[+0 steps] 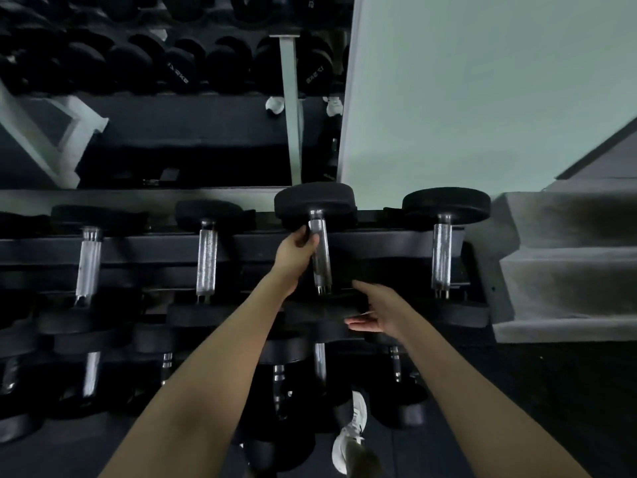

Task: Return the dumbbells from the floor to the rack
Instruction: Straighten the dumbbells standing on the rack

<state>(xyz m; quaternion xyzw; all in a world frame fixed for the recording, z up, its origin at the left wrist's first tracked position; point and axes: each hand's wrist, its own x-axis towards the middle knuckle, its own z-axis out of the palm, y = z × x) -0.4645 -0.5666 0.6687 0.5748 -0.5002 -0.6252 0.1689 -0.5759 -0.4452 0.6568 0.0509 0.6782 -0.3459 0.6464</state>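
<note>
Rack (241, 244) runs right across the view, top shelf loaded. Out at the left sits the first dumbbell (88, 263), chrome handle pointing toward the person, and the second dumbbell (206, 258) lies just along from it.

Now the action. The left hand (295, 250) is up on the third dumbbell (321, 260), fingers curled round the far end of its handle, close under the black far head. That head sits a little higher than its neighbours'. This dumbbell is at the top shelf, in the slot between the second and the last in the row, though whether its full weight is down cannot be told.

The right hand (377, 313) is lower and nearer, fingers straight, gripping nothing, right by the near head. Actual contact is lost in the dark.

Further right, the fourth dumbbell (442, 251) rests at the shelf's end, and grey steps (558, 270) rise beside the rack. Below, a white shoe (351, 432) stands on the dark floor (517, 391).
</note>
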